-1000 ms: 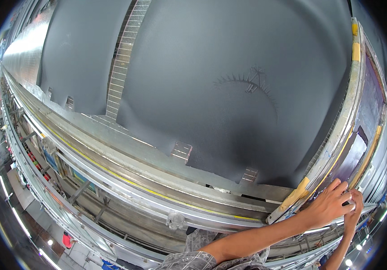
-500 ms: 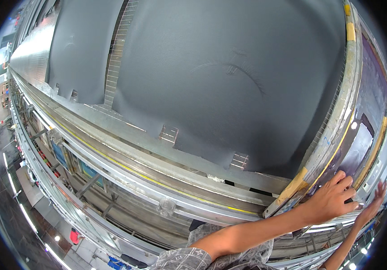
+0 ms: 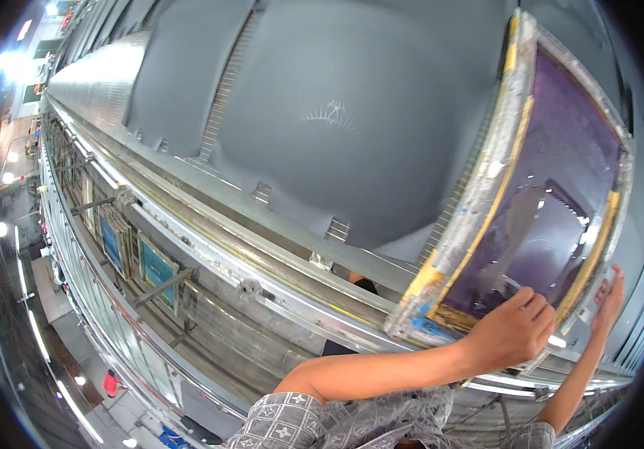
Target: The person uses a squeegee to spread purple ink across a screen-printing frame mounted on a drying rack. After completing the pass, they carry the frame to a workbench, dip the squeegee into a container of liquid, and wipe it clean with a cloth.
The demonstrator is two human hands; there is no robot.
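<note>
We've got the screen frame (image 3: 486, 168) aslant just R of the big dk-grey sheet (image 3: 382, 165); other places go by that frame. Its purple mesh (image 3: 539, 172) has a dark-edged paler patch, but glare blurs it & we can't make out its detail.

L hand (image 3: 513, 329): over the frame's near end, fingers curled in together, palm side hidden, so we can't tell if it's clamped on anything. R hand (image 3: 606, 303): along the frame's outer R side, fingers pointing up, close together; contact's hard to make out, can't tell if it grips.

L of the frame, the big sheet carries a pale line design (image 3: 329, 115), strokes too fine to follow; its far edge is cut off by the view. Farther L, 2nd grey sheet (image 3: 179, 75), also cut off up top. Metal rail (image 3: 262, 269) runs off L from the frame's near corner; beyond it, bluish framed panels (image 3: 159, 263), partly hidden by bars.

Re: markings, the patterned sleeve (image 3: 284, 419) nr the frame's lower L shows repeated pale motifs; small specks on the mesh are too tiny to read.
</note>
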